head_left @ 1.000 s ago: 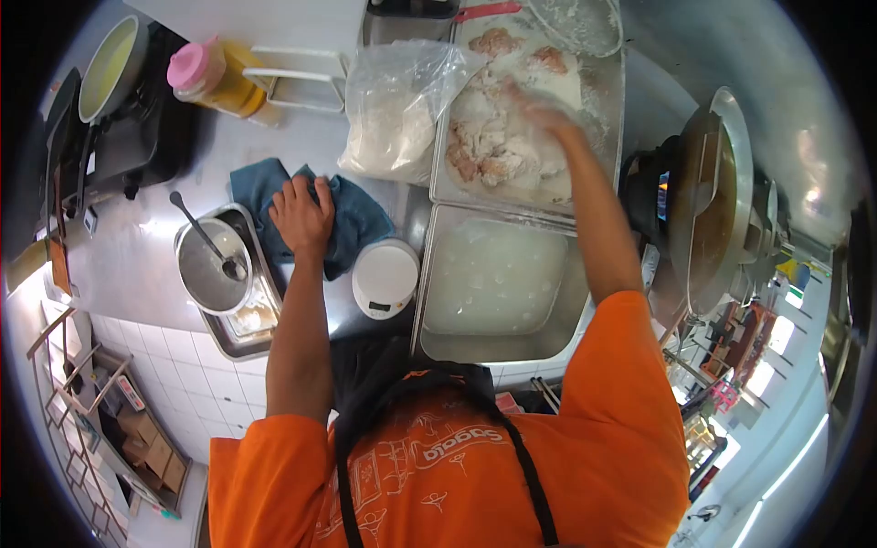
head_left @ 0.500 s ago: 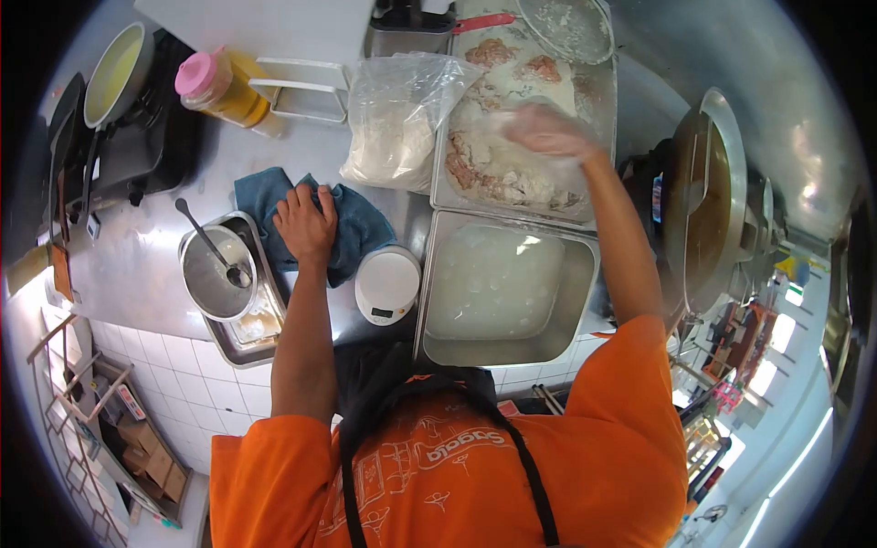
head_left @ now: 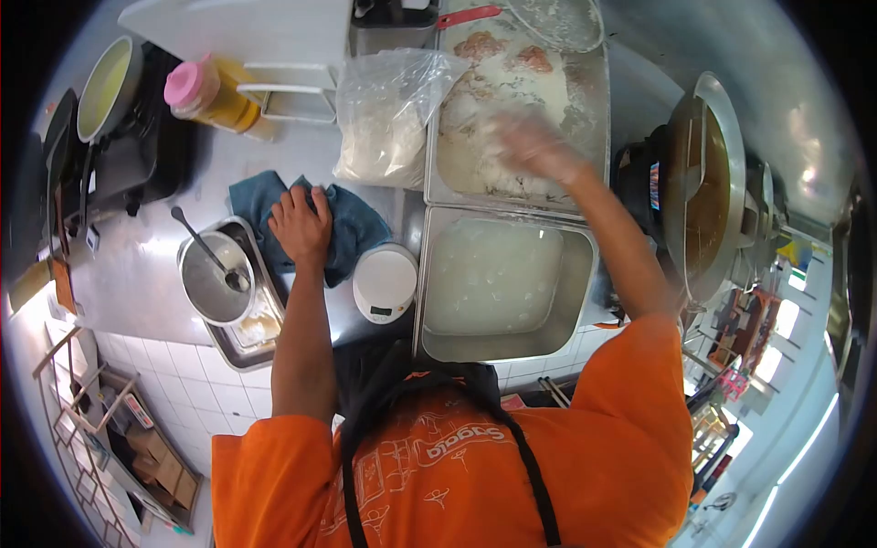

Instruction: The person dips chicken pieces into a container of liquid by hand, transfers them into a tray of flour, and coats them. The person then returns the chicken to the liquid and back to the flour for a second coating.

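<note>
My left hand (head_left: 301, 226) lies on a crumpled dark teal cloth (head_left: 354, 233), its fingers spread and holding nothing. Over the flour tray (head_left: 596, 137) at the top, my right hand (head_left: 536, 146) is smeared by motion, so its fingers cannot be read. Inside that tray, pieces of meat (head_left: 533, 59) lie in white flour (head_left: 539, 91); some at the far end are only partly coated. Directly below it stands a deep metal pan (head_left: 589, 274) with cloudy whitish liquid (head_left: 493, 274). A clear plastic bag of flour (head_left: 384, 137) leans by the tray's left side.
A white kitchen scale (head_left: 385, 279) sits between cloth and pan. Left are a metal bowl (head_left: 206, 288) with a spoon (head_left: 206, 242) and a pink-lidded oil bottle (head_left: 206, 91). A sieve (head_left: 575, 23) rests on the tray's far end. At right is a large wok of brown oil (head_left: 708, 201).
My right hand has moved slightly left and down over the flour. Meat pieces at the tray's near end now look more covered with flour. My left hand stays on the cloth.
</note>
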